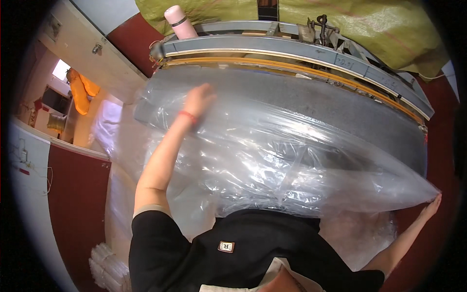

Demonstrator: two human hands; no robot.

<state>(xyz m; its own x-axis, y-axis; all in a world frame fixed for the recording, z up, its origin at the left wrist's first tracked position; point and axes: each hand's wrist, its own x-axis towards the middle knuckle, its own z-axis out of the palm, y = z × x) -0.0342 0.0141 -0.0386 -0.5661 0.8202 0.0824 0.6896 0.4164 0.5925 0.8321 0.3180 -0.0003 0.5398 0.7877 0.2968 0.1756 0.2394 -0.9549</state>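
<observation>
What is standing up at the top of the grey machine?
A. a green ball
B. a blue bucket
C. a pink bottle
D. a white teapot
C: a pink bottle with a dark band stands at the far left end of the grey machine frame, beyond the clear plastic sheet.

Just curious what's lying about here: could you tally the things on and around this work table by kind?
Clear plastic sheets: 1
Grey work tables: 1
Pink bottles: 1
Yellow-green tarps: 1
Orange cloths: 1
Hands on the sheet: 2, left hand and right hand
Total: 7
</observation>
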